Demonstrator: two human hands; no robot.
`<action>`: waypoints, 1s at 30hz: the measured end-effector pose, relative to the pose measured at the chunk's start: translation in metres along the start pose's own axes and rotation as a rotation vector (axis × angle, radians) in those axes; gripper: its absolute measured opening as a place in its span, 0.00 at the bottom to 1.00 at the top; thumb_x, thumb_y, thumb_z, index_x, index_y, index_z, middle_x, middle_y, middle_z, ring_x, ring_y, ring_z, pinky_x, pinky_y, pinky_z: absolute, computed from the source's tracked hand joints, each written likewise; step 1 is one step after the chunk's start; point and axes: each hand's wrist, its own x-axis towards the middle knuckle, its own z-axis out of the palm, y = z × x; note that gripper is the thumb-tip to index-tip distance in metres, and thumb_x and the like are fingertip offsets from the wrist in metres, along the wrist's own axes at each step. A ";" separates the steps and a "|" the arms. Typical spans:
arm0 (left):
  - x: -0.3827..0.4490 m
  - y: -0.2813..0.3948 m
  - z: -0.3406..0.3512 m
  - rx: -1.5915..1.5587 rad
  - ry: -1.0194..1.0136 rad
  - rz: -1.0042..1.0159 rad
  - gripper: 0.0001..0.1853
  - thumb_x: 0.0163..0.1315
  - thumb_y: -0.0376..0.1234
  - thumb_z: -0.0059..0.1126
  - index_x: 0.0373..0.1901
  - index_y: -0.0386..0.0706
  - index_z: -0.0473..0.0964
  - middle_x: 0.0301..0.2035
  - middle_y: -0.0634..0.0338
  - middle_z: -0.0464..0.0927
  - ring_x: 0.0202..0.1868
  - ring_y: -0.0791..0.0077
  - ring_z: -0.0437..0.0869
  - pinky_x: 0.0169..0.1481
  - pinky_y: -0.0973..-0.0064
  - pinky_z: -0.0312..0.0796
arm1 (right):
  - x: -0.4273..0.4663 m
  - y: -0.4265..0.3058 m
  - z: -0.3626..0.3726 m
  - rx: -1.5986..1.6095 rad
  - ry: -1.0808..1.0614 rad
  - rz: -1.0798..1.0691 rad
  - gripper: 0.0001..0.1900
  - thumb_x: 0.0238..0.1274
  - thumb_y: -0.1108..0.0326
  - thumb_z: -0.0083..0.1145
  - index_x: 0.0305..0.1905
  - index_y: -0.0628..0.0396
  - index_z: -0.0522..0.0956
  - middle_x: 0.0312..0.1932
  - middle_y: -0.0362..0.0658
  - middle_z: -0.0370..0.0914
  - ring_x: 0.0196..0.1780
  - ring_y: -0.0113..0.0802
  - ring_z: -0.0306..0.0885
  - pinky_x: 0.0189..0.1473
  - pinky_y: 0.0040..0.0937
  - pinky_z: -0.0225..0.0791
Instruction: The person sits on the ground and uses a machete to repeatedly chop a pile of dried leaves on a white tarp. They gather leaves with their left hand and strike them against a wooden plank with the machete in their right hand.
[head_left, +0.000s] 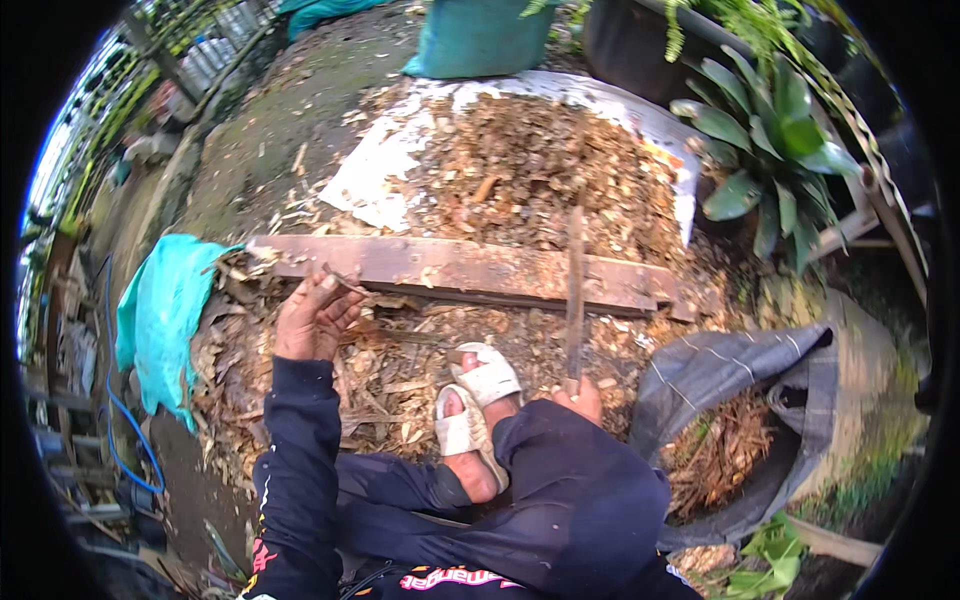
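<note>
Between the thumb and fingers of my left hand (316, 315) is a small brown piece of bark or husk (343, 280), held just over the left part of a wooden beam (465, 264). My right hand (583, 399) grips the handle of a long machete (575, 292), partly hidden behind my knee. Its blade points away from me and crosses above the beam's right part. Beyond the beam, a heap of brown chips (547, 165) covers much of a white sack sheet (367, 187). Coarser bark scraps (375, 382) lie on the near side, around my sandalled feet (480, 405).
A black fabric bag (720, 356) holding shredded fibre (720, 457) gapes at my right. To the left lie a turquoise sack (161, 315) and a blue hose (124, 409). A green sack (484, 37), a dark planter (637, 49) and a broad-leaved plant (772, 142) stand beyond the heap.
</note>
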 end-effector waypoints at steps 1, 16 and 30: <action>-0.003 -0.005 0.048 0.013 -0.143 0.019 0.06 0.71 0.32 0.56 0.46 0.42 0.75 0.44 0.50 0.85 0.43 0.63 0.90 0.45 0.71 0.85 | 0.000 0.006 0.000 -0.030 -0.017 -0.036 0.25 0.54 0.53 0.60 0.50 0.63 0.75 0.41 0.62 0.80 0.48 0.60 0.80 0.50 0.50 0.71; -0.018 -0.092 0.167 0.517 -0.425 0.121 0.16 0.77 0.35 0.45 0.50 0.31 0.77 0.35 0.55 0.83 0.36 0.75 0.84 0.44 0.76 0.76 | 0.025 -0.022 0.132 0.125 -0.242 -0.491 0.20 0.53 0.62 0.66 0.50 0.59 0.79 0.37 0.50 0.80 0.41 0.44 0.77 0.48 0.39 0.72; 0.039 -0.088 -0.193 2.231 -0.022 -0.030 0.82 0.27 0.60 0.83 0.79 0.42 0.35 0.76 0.40 0.41 0.78 0.42 0.43 0.79 0.49 0.43 | 0.013 -0.036 0.089 0.179 -0.134 -0.361 0.19 0.49 0.74 0.72 0.49 0.54 0.81 0.35 0.41 0.78 0.37 0.32 0.73 0.47 0.29 0.71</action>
